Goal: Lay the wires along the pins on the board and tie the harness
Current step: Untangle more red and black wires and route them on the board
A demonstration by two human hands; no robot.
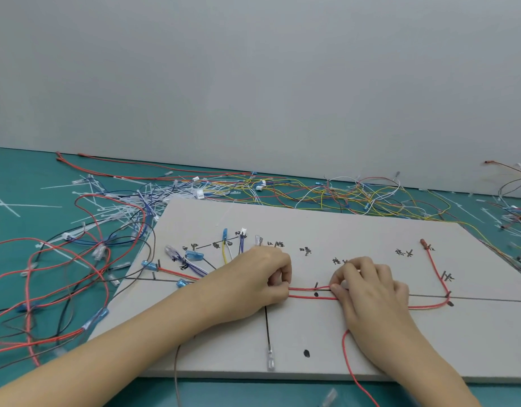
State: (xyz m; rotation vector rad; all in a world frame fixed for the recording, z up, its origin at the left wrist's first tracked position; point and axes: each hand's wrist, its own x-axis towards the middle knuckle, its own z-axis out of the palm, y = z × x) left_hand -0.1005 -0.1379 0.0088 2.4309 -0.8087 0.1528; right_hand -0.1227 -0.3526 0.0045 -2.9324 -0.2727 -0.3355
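Note:
A grey harness board (326, 227) with handwritten labels and small dark pins lies on the green table. Two red wires (310, 292) run side by side along its middle line past a pin (316, 285). My left hand (262, 282) pinches the wires at their left end. My right hand (367, 286) pinches them at the right, with something small and white between its fingers. One red wire continues right, bends at a pin (448, 295) and rises to a terminal (423, 242). Blue, yellow and purple wire ends (191, 255) fan out at the board's left.
Loose red, black and blue wires (62, 277) pile up left of the board. White cable ties (121, 207) and a tangle of coloured wires (326, 192) lie behind it, along a grey wall. A red wire (353, 371) trails off the board's front edge.

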